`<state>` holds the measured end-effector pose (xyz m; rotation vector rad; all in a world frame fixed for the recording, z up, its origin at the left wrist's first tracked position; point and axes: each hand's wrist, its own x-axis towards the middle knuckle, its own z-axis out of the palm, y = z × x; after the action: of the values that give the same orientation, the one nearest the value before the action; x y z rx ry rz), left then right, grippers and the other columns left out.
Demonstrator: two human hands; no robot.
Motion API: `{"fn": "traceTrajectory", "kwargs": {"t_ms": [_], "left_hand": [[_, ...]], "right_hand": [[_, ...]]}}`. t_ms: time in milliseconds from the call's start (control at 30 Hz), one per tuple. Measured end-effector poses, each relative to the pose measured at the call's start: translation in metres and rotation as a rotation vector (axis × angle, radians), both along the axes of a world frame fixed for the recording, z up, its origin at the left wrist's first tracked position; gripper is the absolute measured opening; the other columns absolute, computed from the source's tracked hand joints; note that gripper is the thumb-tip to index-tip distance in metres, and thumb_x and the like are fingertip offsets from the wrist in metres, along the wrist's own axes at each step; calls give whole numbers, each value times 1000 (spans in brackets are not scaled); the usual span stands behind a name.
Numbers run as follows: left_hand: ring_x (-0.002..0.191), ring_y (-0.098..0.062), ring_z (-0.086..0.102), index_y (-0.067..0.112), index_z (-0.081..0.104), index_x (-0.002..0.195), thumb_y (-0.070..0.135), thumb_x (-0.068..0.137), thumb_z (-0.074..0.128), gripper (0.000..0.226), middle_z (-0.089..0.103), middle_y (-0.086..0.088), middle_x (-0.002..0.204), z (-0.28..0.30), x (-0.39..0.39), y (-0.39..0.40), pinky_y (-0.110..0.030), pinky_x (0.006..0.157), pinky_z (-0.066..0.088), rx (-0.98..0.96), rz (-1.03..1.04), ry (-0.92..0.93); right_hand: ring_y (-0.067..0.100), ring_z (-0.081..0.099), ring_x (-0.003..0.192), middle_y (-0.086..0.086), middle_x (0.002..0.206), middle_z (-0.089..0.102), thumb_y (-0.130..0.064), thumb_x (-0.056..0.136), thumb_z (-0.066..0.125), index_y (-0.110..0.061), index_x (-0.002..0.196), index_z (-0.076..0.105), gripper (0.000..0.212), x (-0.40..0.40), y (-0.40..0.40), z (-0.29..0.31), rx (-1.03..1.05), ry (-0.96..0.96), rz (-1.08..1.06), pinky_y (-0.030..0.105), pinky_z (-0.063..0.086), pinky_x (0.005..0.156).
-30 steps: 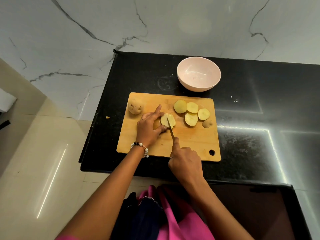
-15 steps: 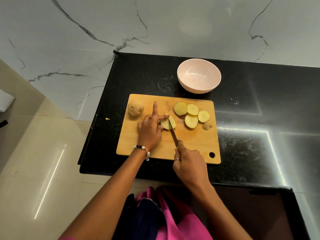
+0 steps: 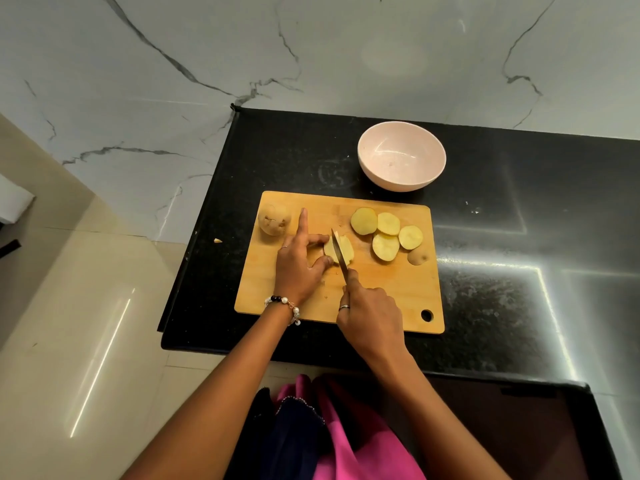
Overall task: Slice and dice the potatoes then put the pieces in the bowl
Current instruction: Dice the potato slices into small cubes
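- Pale-yellow stack of potato slices (image 3: 340,250), cut faces up, sits near the middle of the rectangular bamboo cutting board (image 3: 391,292), w/ the knife blade across it.
- Handling (my read): raw potato is firm and stiff, light, but wet cut faces prob. slippery; thin slices can skid or fan apart under the blade. Best hold looks like a pinch at the stack's left edge, away from the blade.
- Left hand (image 3: 298,268) does that: thumb and a curled finger pinch the stack's left side, index finger points straight toward the board's far edge, touching nothing I can see.
- Right hand (image 3: 370,315) is clenched round the handle of the slim steel knife (image 3: 340,252), index finger laid along the spine; handle itself hidden in the fist.
- Orientation: the stack's long axis runs roughly near-to-far on the board, tilted a bit; blade lies almost along that axis, tip toward the far edge. So cuts look to be making strips; dicing crosswise not yet done, I'd guess.
- Four round yellow potato slices (image 3: 386,233) lie overlapping on the board's far-right part, well apart from the stack; a brown-skinned end piece (image 3: 417,257) sits just beside them toward the right edge.
- Whole brown unpeeled potato (image 3: 274,220) sits at the board's far-left corner, uncut.
- Round pale-pink bowl (image 3: 401,160) stands just beyond the board's far edge, no pieces in it.
- Board rests on a black speckled stone counter (image 3: 502,237); a tiny potato scrap (image 3: 217,240) lies off the board's left edge.
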<state>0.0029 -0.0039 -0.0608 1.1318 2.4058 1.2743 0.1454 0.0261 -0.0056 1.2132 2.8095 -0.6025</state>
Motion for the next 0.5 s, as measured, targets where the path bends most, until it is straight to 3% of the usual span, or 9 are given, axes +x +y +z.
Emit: {"fn": "traceTrajectory", "kwargs": {"t_ms": [167, 300, 433, 500], "left_hand": [[111, -14, 51, 10, 7, 149, 17, 77, 75, 99, 67, 6, 111, 0, -1, 2, -24, 97, 36, -19, 9, -31], [111, -15, 52, 8, 8, 149, 17, 77, 74, 98, 68, 5, 110, -1, -2, 2, -30, 99, 39, -8, 9, -27], [109, -18, 52, 5, 12, 148, 14, 77, 74, 95, 69, 3, 108, -2, -1, 2, -32, 98, 40, 20, 21, -3], [107, -18, 52, 5, 14, 148, 15, 77, 74, 94, 69, 3, 108, -2, 1, 2, -24, 95, 37, 24, 28, 11]], "right_hand": [[35, 58, 83, 15, 94, 61, -20, 96, 34, -14, 150, 16, 57, -7, 1, -3, 71, -33, 34, 33, 33, 58], [33, 61, 81, 15, 94, 63, -10, 95, 33, -4, 149, 16, 56, -16, -6, -4, 179, -66, 55, 33, 32, 56], [29, 61, 53, 13, 67, 65, -2, 87, 46, 7, 137, 41, 51, -29, -12, -13, 266, -127, 52, 28, 30, 45], [28, 59, 49, 13, 63, 62, 0, 85, 49, 7, 136, 41, 53, -25, -13, -16, 264, -125, 62, 27, 29, 44]]}}
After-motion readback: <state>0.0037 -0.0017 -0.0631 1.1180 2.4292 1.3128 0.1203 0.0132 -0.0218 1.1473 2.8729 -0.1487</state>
